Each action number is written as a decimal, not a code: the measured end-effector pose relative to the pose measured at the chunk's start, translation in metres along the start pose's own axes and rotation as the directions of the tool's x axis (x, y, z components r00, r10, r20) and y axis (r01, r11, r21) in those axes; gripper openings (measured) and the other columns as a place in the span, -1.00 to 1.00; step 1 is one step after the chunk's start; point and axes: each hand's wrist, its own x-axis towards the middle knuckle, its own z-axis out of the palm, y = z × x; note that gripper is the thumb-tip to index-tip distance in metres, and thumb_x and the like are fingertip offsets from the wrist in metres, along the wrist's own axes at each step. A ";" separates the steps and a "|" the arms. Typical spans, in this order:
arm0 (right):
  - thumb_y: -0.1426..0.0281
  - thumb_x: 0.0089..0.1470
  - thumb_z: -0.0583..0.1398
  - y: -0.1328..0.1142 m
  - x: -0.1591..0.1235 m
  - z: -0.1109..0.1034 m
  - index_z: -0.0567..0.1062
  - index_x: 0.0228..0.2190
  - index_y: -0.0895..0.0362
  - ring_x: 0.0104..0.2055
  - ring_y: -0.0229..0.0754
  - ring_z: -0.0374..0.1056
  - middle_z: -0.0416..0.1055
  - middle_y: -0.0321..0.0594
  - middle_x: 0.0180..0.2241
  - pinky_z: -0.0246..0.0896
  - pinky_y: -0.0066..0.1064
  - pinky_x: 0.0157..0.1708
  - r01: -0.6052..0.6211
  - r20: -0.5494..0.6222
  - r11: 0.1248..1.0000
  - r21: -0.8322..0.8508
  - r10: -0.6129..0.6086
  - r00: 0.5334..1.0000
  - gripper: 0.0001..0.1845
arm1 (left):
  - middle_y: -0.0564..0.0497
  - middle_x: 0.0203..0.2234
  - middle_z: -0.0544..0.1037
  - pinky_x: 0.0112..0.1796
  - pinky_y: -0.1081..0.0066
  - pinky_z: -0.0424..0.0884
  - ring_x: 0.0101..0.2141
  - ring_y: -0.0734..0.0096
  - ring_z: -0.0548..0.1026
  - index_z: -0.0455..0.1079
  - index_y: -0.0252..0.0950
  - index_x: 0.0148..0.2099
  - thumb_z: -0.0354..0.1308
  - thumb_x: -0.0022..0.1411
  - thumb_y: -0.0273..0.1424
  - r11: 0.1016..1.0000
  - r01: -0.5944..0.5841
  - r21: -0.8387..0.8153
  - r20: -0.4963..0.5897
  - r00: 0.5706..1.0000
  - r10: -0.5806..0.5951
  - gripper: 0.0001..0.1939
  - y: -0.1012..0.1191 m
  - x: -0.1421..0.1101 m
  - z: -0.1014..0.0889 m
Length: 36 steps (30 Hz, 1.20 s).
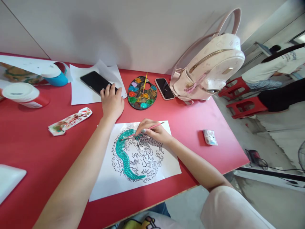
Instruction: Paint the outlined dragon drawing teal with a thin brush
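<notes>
A line drawing of a dragon (140,154) lies on a white sheet, its curving body painted teal in part. My right hand (153,132) is closed round a thin pink paintbrush (156,125), whose tip touches the teal section at the upper left of the dragon. Beyond the sheet's upper left edge, my left hand (111,100) lies with fingers stretched out, touching the lower right end of a black phone (94,81). That phone sits on white papers (82,98). Right of my left hand is a paint palette (143,103) holding several colours, with a yellow-handled brush (145,83) across it.
A second phone (165,88) lies beside a cream backpack (214,63) against the wall. Paint bottles, one white and red (22,93) and one blue (56,76), stand left. A stained tissue (70,121) and a small packet (210,137) lie on the red table (200,119). People sit at right.
</notes>
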 end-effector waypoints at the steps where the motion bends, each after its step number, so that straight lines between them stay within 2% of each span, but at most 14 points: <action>1: -0.18 0.57 0.18 0.000 0.000 0.000 0.82 -0.23 0.02 -0.09 -0.01 0.61 0.75 -0.07 -0.25 0.57 -0.09 0.15 -0.016 -0.032 1.000 -0.005 0.016 0.999 -0.34 | -0.28 0.67 0.31 0.62 -0.44 0.01 0.66 -0.35 0.17 0.52 -0.24 0.49 0.06 0.52 -0.44 1.000 0.001 0.002 -0.007 1.000 -0.001 -0.42 0.000 0.000 0.000; 5: -0.21 0.61 0.09 -0.001 -0.002 -0.002 0.81 -0.27 0.07 -0.15 -0.02 0.63 0.73 -0.06 -0.28 0.60 -0.14 0.06 -0.108 -0.187 0.994 0.016 0.109 0.976 -0.22 | -0.27 0.67 0.32 0.61 -0.46 0.02 0.66 -0.34 0.18 0.54 -0.23 0.47 0.02 0.54 -0.43 1.000 -0.003 -0.005 -0.024 1.000 0.003 -0.43 -0.001 0.000 0.002; 11: -0.21 0.56 0.17 0.002 -0.001 -0.002 0.84 -0.14 0.01 0.00 0.02 0.60 0.76 -0.05 -0.18 0.57 -0.04 0.23 -0.021 0.034 1.000 0.000 0.021 0.999 -0.34 | -0.27 0.67 0.31 0.59 -0.53 0.01 0.65 -0.41 0.17 0.52 -0.20 0.50 0.10 0.47 -0.45 0.999 -0.010 -0.032 -0.023 1.000 0.009 -0.39 -0.002 0.000 0.002; 16: -0.12 0.64 0.10 0.002 -0.001 -0.003 0.84 -0.15 0.05 -0.03 0.01 0.60 0.75 -0.03 -0.19 0.57 -0.06 0.18 -0.058 -0.095 0.998 -0.017 0.056 0.994 -0.31 | -0.30 0.66 0.32 0.61 -0.48 -0.01 0.66 -0.37 0.17 0.55 -0.25 0.46 0.03 0.53 -0.43 0.999 -0.005 -0.032 -0.027 1.000 0.004 -0.43 -0.001 -0.001 0.002; 21: -0.18 0.59 0.16 0.003 -0.001 -0.002 0.84 -0.11 0.02 0.01 0.02 0.60 0.76 -0.05 -0.17 0.56 -0.04 0.23 -0.005 0.018 1.000 -0.027 0.005 1.000 -0.35 | -0.25 0.67 0.32 0.60 -0.51 -0.02 0.66 -0.39 0.17 0.52 -0.18 0.48 0.10 0.46 -0.43 0.999 -0.005 -0.042 -0.023 1.000 0.004 -0.40 -0.001 -0.001 0.002; 26: -0.15 0.63 0.11 0.002 -0.001 -0.002 0.84 -0.17 0.06 -0.01 0.01 0.63 0.77 -0.03 -0.19 0.57 -0.08 0.19 -0.066 -0.099 0.997 -0.030 0.063 0.993 -0.29 | -0.23 0.68 0.30 0.61 -0.49 -0.03 0.67 -0.35 0.14 0.52 -0.18 0.46 0.10 0.44 -0.43 0.999 -0.002 -0.049 -0.004 1.000 0.001 -0.40 -0.002 0.000 0.001; 30: -0.24 0.55 0.17 0.000 -0.001 0.000 0.84 -0.17 0.02 -0.04 0.02 0.62 0.78 -0.05 -0.21 0.59 -0.06 0.18 -0.035 -0.016 0.999 -0.031 0.034 0.999 -0.30 | -0.28 0.67 0.30 0.61 -0.50 -0.04 0.67 -0.36 0.14 0.53 -0.23 0.46 0.05 0.48 -0.42 0.998 0.005 -0.060 -0.011 1.000 -0.005 -0.41 0.001 -0.001 -0.001; 32: -0.23 0.56 0.16 -0.001 -0.001 0.000 0.83 -0.21 0.03 -0.07 0.01 0.62 0.76 -0.05 -0.24 0.61 -0.07 0.15 -0.073 -0.060 0.997 -0.032 0.071 0.996 -0.29 | -0.27 0.67 0.30 0.62 -0.48 -0.04 0.67 -0.35 0.15 0.53 -0.22 0.46 0.04 0.49 -0.41 0.998 0.009 -0.059 -0.014 1.000 -0.009 -0.42 0.002 -0.001 -0.001; 36: -0.27 0.54 0.14 -0.003 -0.001 0.000 0.79 -0.30 0.09 -0.26 -0.05 0.62 0.70 -0.09 -0.36 0.63 -0.18 -0.05 -0.158 -0.241 0.985 0.068 0.170 0.955 -0.21 | -0.20 0.67 0.32 0.60 -0.52 -0.03 0.67 -0.35 0.15 0.53 -0.14 0.46 0.06 0.47 -0.40 0.998 -0.002 -0.065 -0.014 1.000 0.001 -0.41 0.001 -0.001 0.000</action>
